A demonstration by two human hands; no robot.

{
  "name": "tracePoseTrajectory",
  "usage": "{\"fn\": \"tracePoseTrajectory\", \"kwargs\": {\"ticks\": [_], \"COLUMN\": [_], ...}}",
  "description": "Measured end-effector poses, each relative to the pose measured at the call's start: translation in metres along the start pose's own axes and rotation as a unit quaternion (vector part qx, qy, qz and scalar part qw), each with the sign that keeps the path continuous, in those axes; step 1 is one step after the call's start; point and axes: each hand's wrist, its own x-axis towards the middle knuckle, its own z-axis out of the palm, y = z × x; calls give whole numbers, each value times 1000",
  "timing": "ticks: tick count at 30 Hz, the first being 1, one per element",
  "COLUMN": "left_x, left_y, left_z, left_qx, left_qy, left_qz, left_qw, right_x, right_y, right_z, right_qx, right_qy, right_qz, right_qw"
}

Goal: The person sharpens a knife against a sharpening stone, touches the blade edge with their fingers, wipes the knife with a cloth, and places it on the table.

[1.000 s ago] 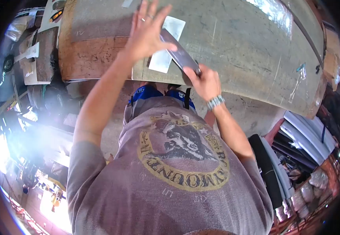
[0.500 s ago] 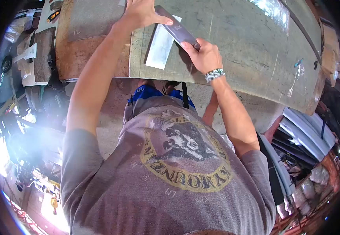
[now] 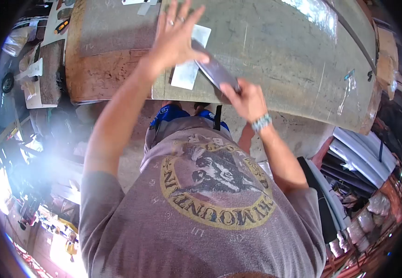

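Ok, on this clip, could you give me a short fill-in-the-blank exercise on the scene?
1. The long dark grey flat bar is gripped near one end by the person's ____ hand.
2. The fingers of the bare left hand are ____ apart.
3. A patterned, light-and-dark band circles the bar-holding hand's ____.
4. The thin pale sheet on the worn grey-green tabletop is ____ in shape.

Missing words: right; spread; wrist; rectangular.

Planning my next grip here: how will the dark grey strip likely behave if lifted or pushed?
The dark grey strip is probably stiff: it runs straight from the right hand toward the left hand without visible bend. Its sheen suggests a smooth, perhaps slippery surface. Its broad, flat-looking face makes rolling seem unlikely.
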Motion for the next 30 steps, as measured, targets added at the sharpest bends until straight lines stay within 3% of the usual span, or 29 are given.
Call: {"fn": "tracePoseTrajectory", "kwargs": {"ticks": [5, 8, 9, 12, 16, 17, 20, 22, 23, 25, 28, 30], "left_x": [32, 46, 34, -8, 43, 56, 48, 18, 12, 18, 67, 73], "left_y": [-41, -13, -31, 6, -47, -36, -26, -10, -11, -33, -43, -50], "left_z": [-2, -37, -4, 6, -3, -42, -19, -10, -3, 0, -50, -44], "left_qx": [4, 21, 3, -31, 28, -128, 73, 39, 33, 31, -33, -5], "left_qy": [58, -52, 30, -18, 49, -68, -4, 20, 23, 51, -15, -2], "left_qz": [10, -81, 14, -14, -33, -89, -6, 20, 15, 22, -74, -23], "left_qw": [998, 995, 999, 999, 998, 985, 997, 999, 999, 998, 997, 1000], "right_x": [45, 53, 35, 5, 54, 70, 51, 14, 8, 39, 102, 109], "right_y": [-13, -17, -13, -2, -15, -21, -8, 7, 16, 1, -26, -24], "right_z": [16, 1, -6, 0, 22, 20, 17, 19, 32, 36, 27, 25], "right_qx": [-21, -57, -49, -10, -29, -28, 40, 77, 35, 43, 60, 74], "right_qy": [24, 20, 9, 15, 59, 65, 19, 0, 39, 47, 24, 10], "right_qz": [35, 27, 18, 8, 23, 24, 19, 4, 1, -3, 51, 34], "right_qw": [999, 998, 999, 1000, 998, 997, 999, 997, 999, 998, 997, 997]}}
